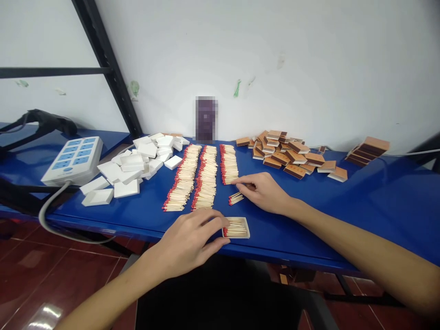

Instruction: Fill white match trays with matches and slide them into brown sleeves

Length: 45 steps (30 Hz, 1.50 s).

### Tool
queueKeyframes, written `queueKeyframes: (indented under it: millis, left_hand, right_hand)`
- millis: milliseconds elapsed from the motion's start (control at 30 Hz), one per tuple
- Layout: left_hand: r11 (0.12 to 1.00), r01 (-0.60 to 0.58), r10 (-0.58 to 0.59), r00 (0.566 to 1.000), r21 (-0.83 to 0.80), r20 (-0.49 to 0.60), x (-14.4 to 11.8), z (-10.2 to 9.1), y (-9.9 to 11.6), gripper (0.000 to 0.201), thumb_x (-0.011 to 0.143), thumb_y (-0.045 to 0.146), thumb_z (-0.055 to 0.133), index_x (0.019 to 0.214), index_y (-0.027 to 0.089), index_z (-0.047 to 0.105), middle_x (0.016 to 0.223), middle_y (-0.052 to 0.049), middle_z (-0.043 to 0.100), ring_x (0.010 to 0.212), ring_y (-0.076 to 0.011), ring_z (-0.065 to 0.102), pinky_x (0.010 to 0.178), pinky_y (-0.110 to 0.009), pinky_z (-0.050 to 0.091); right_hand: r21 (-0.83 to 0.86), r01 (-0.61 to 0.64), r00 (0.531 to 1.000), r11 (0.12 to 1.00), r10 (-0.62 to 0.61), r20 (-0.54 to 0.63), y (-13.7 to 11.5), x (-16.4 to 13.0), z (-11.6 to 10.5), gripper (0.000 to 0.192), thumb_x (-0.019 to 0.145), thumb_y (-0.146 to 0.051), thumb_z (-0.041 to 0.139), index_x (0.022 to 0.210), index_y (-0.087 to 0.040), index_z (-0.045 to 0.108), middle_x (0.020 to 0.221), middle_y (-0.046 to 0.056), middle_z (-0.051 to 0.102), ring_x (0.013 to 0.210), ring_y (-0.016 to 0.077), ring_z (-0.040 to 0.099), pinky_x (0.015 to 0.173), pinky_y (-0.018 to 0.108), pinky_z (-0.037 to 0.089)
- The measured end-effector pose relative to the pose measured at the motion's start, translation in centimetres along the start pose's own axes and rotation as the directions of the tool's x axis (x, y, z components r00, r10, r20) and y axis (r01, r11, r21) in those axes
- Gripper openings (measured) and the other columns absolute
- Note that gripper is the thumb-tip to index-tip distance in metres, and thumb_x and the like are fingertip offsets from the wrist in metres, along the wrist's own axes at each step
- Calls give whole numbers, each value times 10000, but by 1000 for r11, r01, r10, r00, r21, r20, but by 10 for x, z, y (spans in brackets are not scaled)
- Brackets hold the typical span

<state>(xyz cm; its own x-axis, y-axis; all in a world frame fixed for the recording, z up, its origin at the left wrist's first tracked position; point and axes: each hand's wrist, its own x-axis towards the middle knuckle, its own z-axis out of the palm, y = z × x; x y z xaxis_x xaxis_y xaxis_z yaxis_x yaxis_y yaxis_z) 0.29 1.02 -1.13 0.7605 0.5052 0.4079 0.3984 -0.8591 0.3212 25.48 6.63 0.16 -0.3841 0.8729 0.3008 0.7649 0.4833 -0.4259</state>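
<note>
From my remote seat I have the left hand [197, 233] curved over the left end of a white tray [247, 228] near the front edge of the blue counter [343, 201]. Its thumb lies at the tray's near corner and its bent fingers reach over the red heads of the matches [236, 228] inside; I cannot tell how firmly it grips. The tray lies flat, its matches side by side with the heads to the left.

My right hand [263, 192] is beyond the tray, index finger and thumb close together at the near end of the right-hand row of matches [229, 165]. Whether they pinch any, I cannot tell. A small bunch of matches [235, 198] lies just below those fingertips, apart from the row.

To the left I see two longer rows, the left row [182, 178] and the middle row [205, 176], with heads also facing left. Farther left is a loose heap of white trays [134, 160], next to a power strip [74, 158]. On the right I have a heap of brown matchboxes [285, 153], and beyond it a leaning stack of boxes [367, 150]. A pixelated purple object [205, 120] stands by the wall [309, 55].
</note>
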Motion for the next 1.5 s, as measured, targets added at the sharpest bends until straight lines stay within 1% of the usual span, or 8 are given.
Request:
queueKeyframes:
  millis: [300,533,800,967,1133,1300,1500]
  left_hand:
    - [1000,1,-1,1000,3,-4,1,1,-1,195,983,304,524,1132,189,571,1115,-70,628,1000,-193,622,866,-341,545]
    - [1000,2,-2,1000,6,-5,1,0,0,195,985,301,517,1133,190,579,1107,-78,633,995,-192,632,863,-333,551]
    - [1000,1,-1,1000,6,2,1,1,-1,198,989,306,511,1145,196,563,1129,-79,628,1010,-202,628,875,-342,544]
    - [1000,1,-1,1000,3,9,1,1,-1,188,988,301,515,1138,197,560,1121,-70,628,1000,-197,621,864,-340,539]
    - [1000,-3,3,1000,5,4,0,1,0,190,989,302,513,1135,192,562,1123,-76,629,1004,-202,621,866,-342,540]
    - [1000,2,-2,1000,6,8,0,1,-1,194,988,304,516,1141,194,559,1126,-69,625,998,-196,619,865,-340,538]
    - [1000,-7,7,1000,10,-6,1,2,-1,183,982,294,529,1132,194,561,1117,-62,628,996,-194,621,857,-334,539]
  right_hand:
    - [11,0,1000,1000,0,3,0,0,0,324,933,-296,471,977,-165,764,515,-38,508,457,93,353,540,250,285]
    - [11,-8,1000,1000,8,0,1,0,0,331,924,-276,469,1045,-166,757,501,-43,502,443,95,344,539,252,285]
    - [9,1,1000,1000,-1,-13,3,-1,1,323,917,-277,478,1024,-158,759,512,-38,518,450,96,359,543,250,298]
    - [1,5,1000,1000,-5,0,4,-1,2,315,918,-267,480,1012,-162,763,517,-37,520,456,96,366,547,252,298]
    - [7,-6,1000,1000,6,2,3,-1,1,315,919,-283,482,1005,-163,760,526,-33,528,462,100,378,551,258,297]
    - [22,-36,999,999,36,26,2,0,1,310,922,-294,486,1025,-168,749,511,-44,495,463,103,379,546,262,288]
    - [34,-34,999,999,33,22,0,-3,1,308,932,-330,479,912,-159,735,496,-55,427,467,98,368,530,254,285]
